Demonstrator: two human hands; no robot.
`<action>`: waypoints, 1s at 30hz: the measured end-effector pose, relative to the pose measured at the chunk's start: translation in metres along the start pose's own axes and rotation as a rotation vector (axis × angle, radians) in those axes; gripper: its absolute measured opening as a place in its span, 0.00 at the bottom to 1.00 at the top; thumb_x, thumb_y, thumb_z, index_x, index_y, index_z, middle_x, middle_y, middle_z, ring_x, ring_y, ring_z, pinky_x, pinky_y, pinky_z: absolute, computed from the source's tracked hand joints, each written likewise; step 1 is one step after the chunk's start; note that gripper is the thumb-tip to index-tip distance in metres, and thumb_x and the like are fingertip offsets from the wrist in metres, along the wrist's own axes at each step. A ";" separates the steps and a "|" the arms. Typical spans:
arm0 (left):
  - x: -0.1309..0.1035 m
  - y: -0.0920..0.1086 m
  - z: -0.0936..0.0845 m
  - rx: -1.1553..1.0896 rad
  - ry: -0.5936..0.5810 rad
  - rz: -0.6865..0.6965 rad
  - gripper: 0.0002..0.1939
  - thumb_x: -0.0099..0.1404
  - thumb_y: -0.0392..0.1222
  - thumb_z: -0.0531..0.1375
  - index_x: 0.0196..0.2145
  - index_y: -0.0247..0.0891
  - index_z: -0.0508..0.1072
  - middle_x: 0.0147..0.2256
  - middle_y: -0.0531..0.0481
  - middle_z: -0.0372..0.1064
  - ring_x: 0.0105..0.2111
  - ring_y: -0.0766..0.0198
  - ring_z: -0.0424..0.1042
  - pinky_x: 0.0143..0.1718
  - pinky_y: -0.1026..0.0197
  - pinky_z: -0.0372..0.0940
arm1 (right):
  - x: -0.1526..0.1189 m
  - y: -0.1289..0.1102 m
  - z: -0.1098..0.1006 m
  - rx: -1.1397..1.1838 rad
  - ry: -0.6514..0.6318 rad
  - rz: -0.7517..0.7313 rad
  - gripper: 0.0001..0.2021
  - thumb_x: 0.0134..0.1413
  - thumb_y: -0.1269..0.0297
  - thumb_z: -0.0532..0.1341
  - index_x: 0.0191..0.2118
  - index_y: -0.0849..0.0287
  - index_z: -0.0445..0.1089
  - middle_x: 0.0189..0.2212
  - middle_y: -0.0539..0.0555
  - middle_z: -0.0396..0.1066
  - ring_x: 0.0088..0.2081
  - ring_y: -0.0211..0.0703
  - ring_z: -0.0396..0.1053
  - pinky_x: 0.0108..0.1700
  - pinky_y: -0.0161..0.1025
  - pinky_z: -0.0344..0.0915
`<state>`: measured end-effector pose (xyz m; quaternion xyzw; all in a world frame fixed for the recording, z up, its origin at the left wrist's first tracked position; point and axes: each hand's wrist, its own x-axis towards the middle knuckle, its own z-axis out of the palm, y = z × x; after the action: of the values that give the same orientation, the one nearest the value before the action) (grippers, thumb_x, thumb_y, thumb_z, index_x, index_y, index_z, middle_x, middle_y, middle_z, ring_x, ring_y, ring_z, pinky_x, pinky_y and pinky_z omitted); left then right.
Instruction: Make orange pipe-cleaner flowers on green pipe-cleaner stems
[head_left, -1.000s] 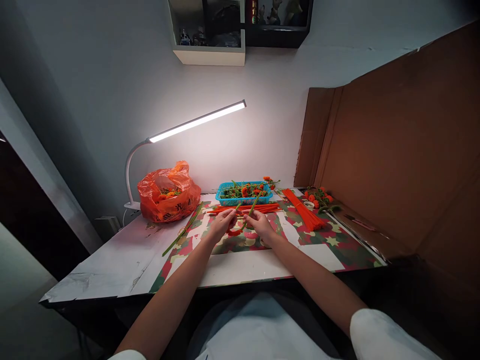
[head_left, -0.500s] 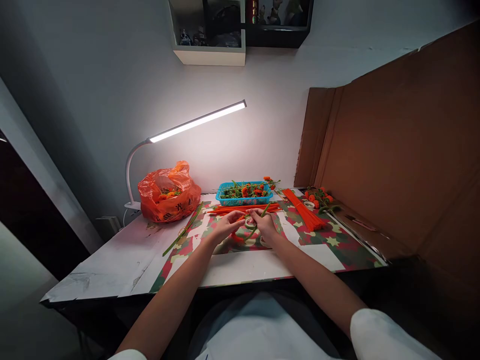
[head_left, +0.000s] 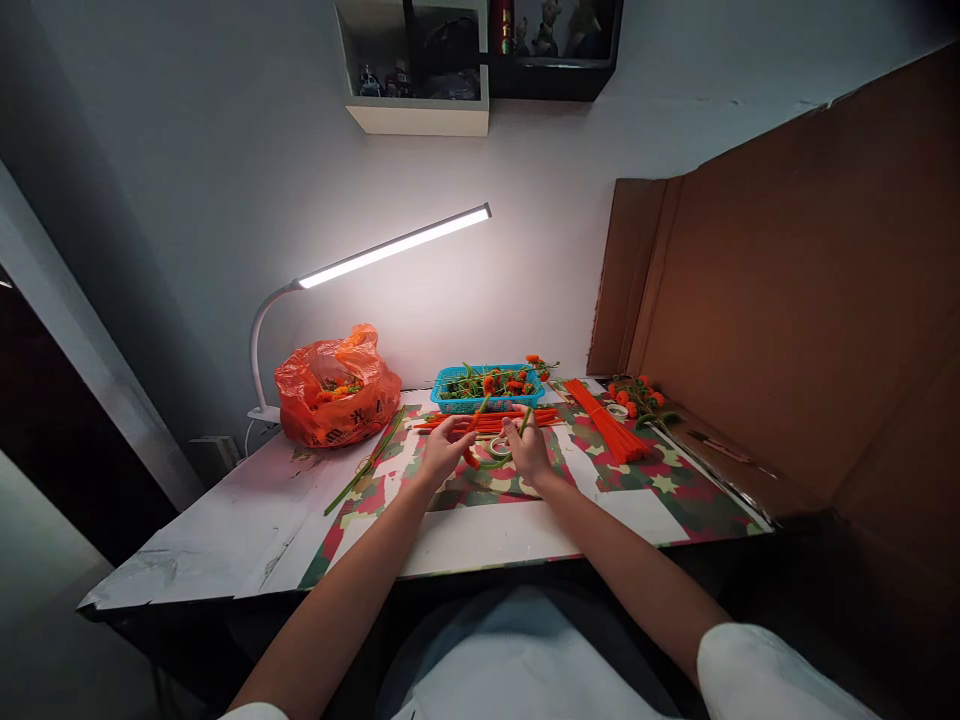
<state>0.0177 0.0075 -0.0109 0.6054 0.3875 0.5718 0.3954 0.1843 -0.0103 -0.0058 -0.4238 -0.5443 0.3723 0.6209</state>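
My left hand (head_left: 446, 450) is closed in a pinch on the stem of an orange flower (head_left: 488, 386), whose head points up and away. A second orange tuft (head_left: 471, 459) shows just below those fingertips. My right hand (head_left: 529, 450) is closed around a thin green stem (head_left: 526, 420), which sticks up past the thumb. Beside its fingers is a pale tape roll (head_left: 499, 447); whether the hand grips it, I cannot tell. A green curved strip (head_left: 495, 463) runs between the two hands. Behind them lies a row of orange sticks (head_left: 435, 421).
A blue basket (head_left: 491, 406) of orange flowers stands at the back. To its left are an orange plastic bag (head_left: 337, 400), a lit lamp (head_left: 397, 245) and green stems (head_left: 367, 465). An orange stick bundle (head_left: 607, 422), more flowers (head_left: 637, 395) and a cardboard wall (head_left: 787, 280) are right.
My hands have drawn slightly apart. The orange flower now stands up from my left fingers, and the green stem in my right hand has turned more upright.
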 end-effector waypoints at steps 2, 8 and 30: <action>0.004 -0.003 -0.004 -0.012 0.112 0.004 0.19 0.52 0.45 0.67 0.40 0.35 0.71 0.34 0.48 0.73 0.26 0.64 0.73 0.27 0.61 0.70 | -0.001 0.000 -0.001 -0.021 -0.077 0.040 0.15 0.48 0.51 0.63 0.36 0.57 0.67 0.23 0.49 0.69 0.28 0.41 0.67 0.30 0.35 0.61; 0.013 -0.012 -0.016 -0.048 0.340 -0.041 0.14 0.65 0.40 0.59 0.48 0.34 0.67 0.39 0.48 0.70 0.30 0.67 0.72 0.29 0.62 0.70 | -0.003 -0.001 -0.004 0.052 -0.391 0.200 0.18 0.37 0.50 0.70 0.29 0.60 0.71 0.20 0.50 0.70 0.20 0.37 0.67 0.23 0.34 0.64; -0.003 0.000 0.000 0.437 -0.035 0.223 0.12 0.52 0.31 0.57 0.33 0.41 0.76 0.33 0.51 0.75 0.30 0.63 0.71 0.33 0.61 0.68 | 0.011 -0.005 -0.016 -0.290 0.174 -0.219 0.18 0.57 0.57 0.53 0.45 0.62 0.72 0.26 0.56 0.72 0.26 0.42 0.64 0.31 0.38 0.61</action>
<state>0.0175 0.0048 -0.0125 0.7256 0.4259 0.5037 0.1961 0.2019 -0.0039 0.0021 -0.4774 -0.5794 0.1822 0.6350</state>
